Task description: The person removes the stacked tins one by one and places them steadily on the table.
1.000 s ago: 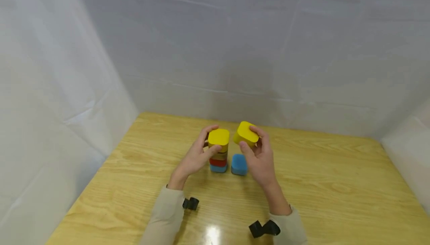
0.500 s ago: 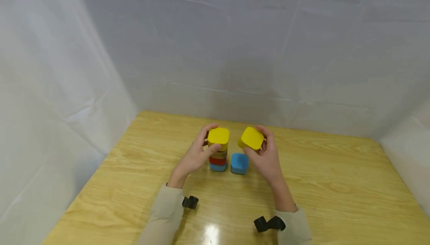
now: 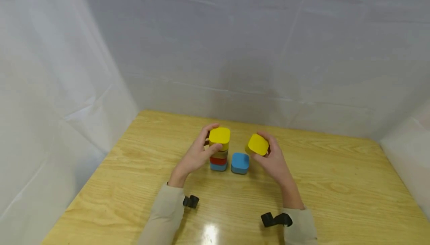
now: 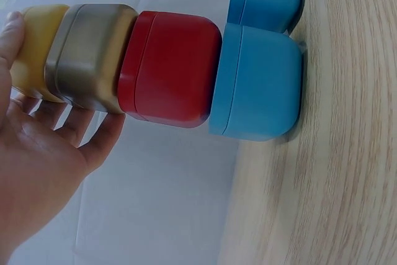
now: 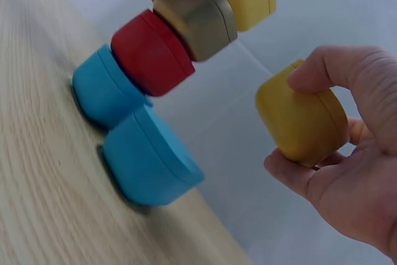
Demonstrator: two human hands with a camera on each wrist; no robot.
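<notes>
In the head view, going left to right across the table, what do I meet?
Left hand → stack of blocks topped by a yellow one → single blue block → loose yellow block → right hand.

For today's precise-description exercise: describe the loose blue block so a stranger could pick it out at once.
On the wooden table, find the four-block stack. Just to its right sits the single blue block, directly on the wood. Unlike the stack's bottom blue block, nothing rests on it.

place: staged recording booth — white sheet walls (image 3: 235, 51) | bare wooden table (image 3: 336, 185)
</notes>
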